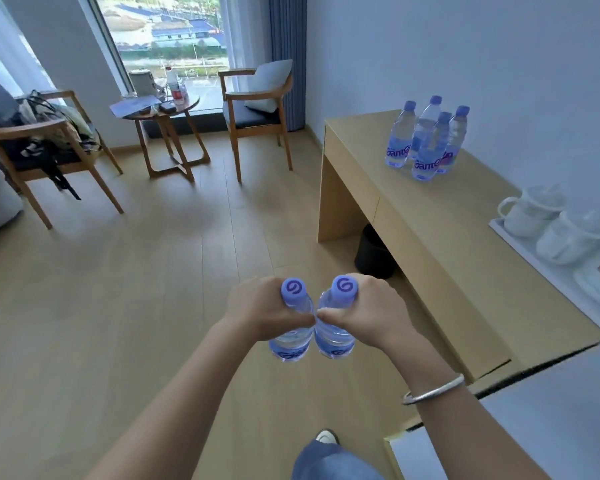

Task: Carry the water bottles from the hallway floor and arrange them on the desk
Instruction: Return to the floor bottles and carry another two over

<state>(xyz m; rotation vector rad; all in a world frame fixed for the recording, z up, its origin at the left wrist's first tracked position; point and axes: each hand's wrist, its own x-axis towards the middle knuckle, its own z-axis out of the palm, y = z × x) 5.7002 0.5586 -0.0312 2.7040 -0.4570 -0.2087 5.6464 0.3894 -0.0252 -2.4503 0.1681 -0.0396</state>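
My left hand point(257, 310) grips one clear water bottle point(293, 289) with a purple cap, held upright in front of me. My right hand point(373, 310) grips a second purple-capped water bottle point(343, 289) right beside it, and the two bottles almost touch. Both are held above the wooden floor, left of the light wooden desk point(440, 223). Several matching bottles point(426, 140) stand clustered upright on the far end of the desk, near the wall.
A white tray point(506, 233) with white mugs point(530, 211) sits on the desk's near right part. A black bin point(374, 252) stands under the desk. Two wooden chairs point(257, 112) and a small round table point(160, 116) stand by the window.
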